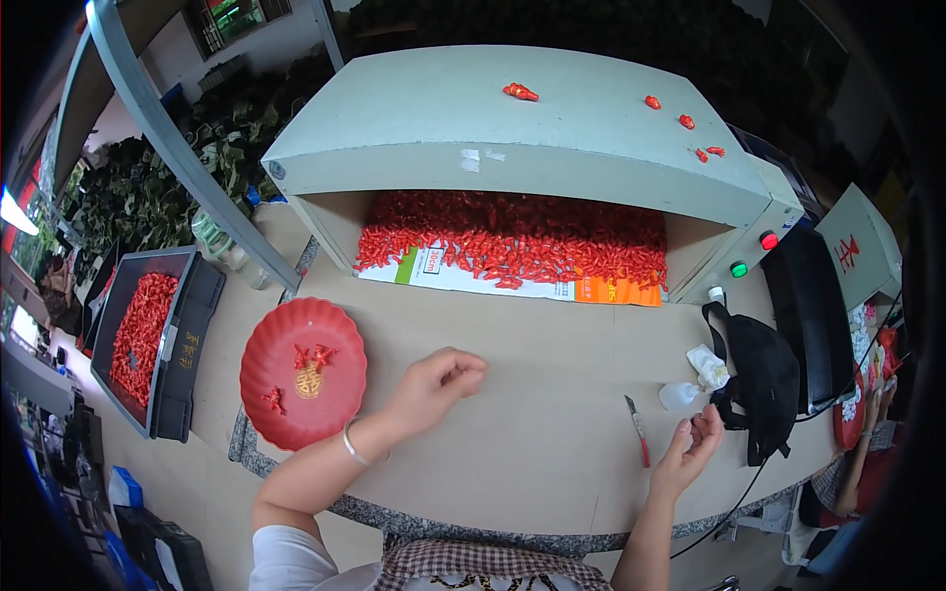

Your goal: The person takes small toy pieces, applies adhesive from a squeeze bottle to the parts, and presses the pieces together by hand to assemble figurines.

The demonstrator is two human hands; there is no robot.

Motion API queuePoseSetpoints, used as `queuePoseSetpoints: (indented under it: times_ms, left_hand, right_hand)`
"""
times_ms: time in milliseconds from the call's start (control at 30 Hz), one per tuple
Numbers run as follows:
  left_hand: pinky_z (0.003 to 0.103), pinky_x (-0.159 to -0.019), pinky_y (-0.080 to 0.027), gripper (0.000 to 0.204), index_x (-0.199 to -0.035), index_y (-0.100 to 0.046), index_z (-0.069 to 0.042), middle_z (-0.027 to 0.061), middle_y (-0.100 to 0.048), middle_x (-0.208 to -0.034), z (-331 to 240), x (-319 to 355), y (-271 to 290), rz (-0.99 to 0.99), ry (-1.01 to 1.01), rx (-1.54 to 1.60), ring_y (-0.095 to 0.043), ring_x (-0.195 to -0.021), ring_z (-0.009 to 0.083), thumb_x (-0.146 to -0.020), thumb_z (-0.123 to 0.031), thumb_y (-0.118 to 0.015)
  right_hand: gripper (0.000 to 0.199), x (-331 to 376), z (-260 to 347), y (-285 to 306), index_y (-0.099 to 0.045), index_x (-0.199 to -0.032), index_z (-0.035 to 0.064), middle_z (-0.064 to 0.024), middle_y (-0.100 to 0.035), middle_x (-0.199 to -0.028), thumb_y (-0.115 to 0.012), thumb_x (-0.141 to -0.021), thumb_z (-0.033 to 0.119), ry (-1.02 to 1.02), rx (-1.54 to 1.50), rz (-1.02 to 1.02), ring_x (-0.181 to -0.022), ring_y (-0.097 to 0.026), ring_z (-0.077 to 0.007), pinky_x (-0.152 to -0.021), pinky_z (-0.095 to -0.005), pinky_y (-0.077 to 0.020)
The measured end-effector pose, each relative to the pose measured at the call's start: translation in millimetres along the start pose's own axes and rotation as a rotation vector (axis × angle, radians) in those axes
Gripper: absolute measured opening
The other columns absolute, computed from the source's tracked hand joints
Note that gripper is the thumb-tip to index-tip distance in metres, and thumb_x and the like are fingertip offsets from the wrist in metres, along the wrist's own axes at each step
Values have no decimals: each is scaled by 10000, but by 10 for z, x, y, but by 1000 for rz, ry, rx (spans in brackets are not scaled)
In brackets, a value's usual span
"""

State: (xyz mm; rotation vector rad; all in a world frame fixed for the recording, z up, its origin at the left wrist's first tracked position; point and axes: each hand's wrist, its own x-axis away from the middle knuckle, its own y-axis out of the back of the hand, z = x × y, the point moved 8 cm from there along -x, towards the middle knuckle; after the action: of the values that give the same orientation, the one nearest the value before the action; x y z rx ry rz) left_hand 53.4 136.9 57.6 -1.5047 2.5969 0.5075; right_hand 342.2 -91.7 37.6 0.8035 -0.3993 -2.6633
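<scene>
Head view: mid-frame, your left hand is curled, grip unclear; lower right, your right hand hovers loosely open near a knife.

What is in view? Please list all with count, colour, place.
Flat table: one, beige, centre.
Open cabinet: one, pale greenish, table's back.
Printed sheet: one, multicoloured, inside cabinet.
Round lights: two, red and green, cabinet's right.
Scalloped plate: one, red, table's left.
Deep plastic crate: one, dark grey, far left.
Small pieces: uncountable, red, in crate and cabinet, on plate and cabinet top.
Slim knife: one, red handle, table's right.
Translucent bottle: one, whitish, right of knife.
Crumpled wad: one, white, beside bottle.
Strapped bag: one, black, right of bottle.
Metal post: one, grey, upper left.
Leafy heap: one, dark green, upper left.
Co-worker: one, partly visible, right edge.
Left grip: one bare hand, silvery bracelet, above table.
Right grip: one bare hand, near bottle.
</scene>
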Motion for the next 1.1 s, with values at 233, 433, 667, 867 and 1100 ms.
queuePoseSetpoints:
  times_ms: [233, 433, 667, 867, 1100]
  left_hand:
    - [214, -511, -425, 218, -888, -581, -14, 19, -544, -655, 525, -921, -118, 37, 58, -268, -515, -562, 81, -860, -225, -537]
    - [324, -711, -466, 244, -1028, -557, -55, 149, -563, -912, 531, -1680, -208, -58, -57, -673, -563, -798, 257, -792, -117, -549]
    - [413, -802, -444, 307, -1057, -551, -84, 163, -535, -1043, 741, -2159, -522, 34, -172, -809, -505, -971, 343, -751, -83, -532]
    - [419, -742, -464, 228, -984, -564, -80, 157, -546, -993, 748, -2188, -417, -83, -238, -836, -530, -909, 327, -760, -116, -546]
    - [357, -546, -501, 200, -836, -568, -42, 145, -535, -866, 322, -1642, -493, 41, -350, -982, -580, -632, 305, -776, -232, -587]
  right_hand:
    - [549, -167, -242, -175, -358, -1243, 9, -109, -418, -1153, -588, -747, 69, -91, 57, 155, -1034, -419, -219, -850, -323, -344]
    - [567, -156, -365, -273, -362, -1237, 10, -127, -429, -1142, -603, -727, 63, -68, 96, 213, -1056, -420, -248, -862, -338, -345]
    - [466, -144, -573, -316, -403, -1171, -18, -148, -459, -1140, -578, -740, 20, -62, 91, 181, -1022, -445, -274, -875, -343, -359]
    - [327, -145, -637, -353, -451, -1060, -30, -144, -487, -1073, -568, -759, 18, -140, 91, 199, -975, -466, -274, -849, -332, -372]
    - [290, -153, -625, -338, -453, -1028, -28, -135, -482, -1014, -571, -769, 30, -176, 80, 211, -934, -472, -259, -836, -307, -368]
